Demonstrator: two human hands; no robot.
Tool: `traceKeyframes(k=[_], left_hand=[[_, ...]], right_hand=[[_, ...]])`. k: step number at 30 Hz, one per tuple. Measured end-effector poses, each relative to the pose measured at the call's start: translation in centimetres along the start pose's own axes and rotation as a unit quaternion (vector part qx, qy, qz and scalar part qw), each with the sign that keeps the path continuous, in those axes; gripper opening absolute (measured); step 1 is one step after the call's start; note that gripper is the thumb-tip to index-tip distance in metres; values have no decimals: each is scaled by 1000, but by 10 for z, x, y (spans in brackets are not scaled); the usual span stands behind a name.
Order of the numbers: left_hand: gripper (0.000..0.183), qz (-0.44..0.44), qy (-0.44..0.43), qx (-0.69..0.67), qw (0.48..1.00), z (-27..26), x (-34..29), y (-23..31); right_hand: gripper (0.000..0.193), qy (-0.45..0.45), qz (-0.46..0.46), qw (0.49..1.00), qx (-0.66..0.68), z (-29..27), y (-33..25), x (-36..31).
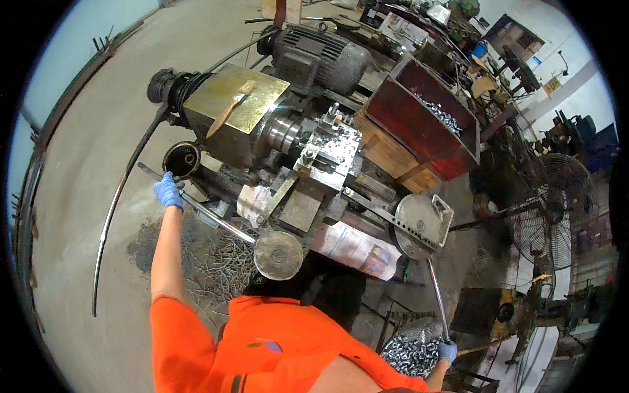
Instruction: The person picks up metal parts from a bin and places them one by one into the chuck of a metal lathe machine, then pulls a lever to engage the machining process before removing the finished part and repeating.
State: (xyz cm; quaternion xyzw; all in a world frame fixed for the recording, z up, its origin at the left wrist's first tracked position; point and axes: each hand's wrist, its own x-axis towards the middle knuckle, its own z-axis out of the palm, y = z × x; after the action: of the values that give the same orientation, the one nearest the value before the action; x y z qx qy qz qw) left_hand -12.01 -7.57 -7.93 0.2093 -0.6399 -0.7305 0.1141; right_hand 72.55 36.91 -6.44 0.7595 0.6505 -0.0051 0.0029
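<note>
My left hand point(169, 191), in a blue glove, is closed around a long metal lever bar point(219, 221). The bar slants down to a round metal disc point(278, 255) at the near side of a lathe-like machine. On the right, my right hand point(447, 352), also gloved in blue, grips the lower end of a shiny steel rod point(438, 295). That rod rises to a larger round plate point(419, 226) with a perforated metal strip across it. Between the two levers, the machine's chuck point(283, 134) faces a metal tool block point(334, 157).
A basket of small shiny metal parts point(409, 354) stands beside my right hand. Beyond the tool block is a red bin point(422, 124) holding similar parts. A wooden-handled brush point(229, 111) lies on the brass-coloured machine cover. Metal shavings point(223, 278) litter the floor; a fan point(547, 209) stands right.
</note>
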Motion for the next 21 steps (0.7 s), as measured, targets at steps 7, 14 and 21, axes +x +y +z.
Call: traceKeyframes(k=[7, 14, 21], left_hand=[[16, 14, 13, -7, 1000, 0, -3, -1], [15, 32, 2, -11, 999, -3, 1, -4], [12, 22, -5, -15, 1000, -3, 0, -2]], right_hand=[[39, -46, 48, 997, -42, 11, 4, -16], [48, -52, 56, 996, -52, 20, 9, -25], [45, -51, 55, 996, -52, 19, 6, -30]])
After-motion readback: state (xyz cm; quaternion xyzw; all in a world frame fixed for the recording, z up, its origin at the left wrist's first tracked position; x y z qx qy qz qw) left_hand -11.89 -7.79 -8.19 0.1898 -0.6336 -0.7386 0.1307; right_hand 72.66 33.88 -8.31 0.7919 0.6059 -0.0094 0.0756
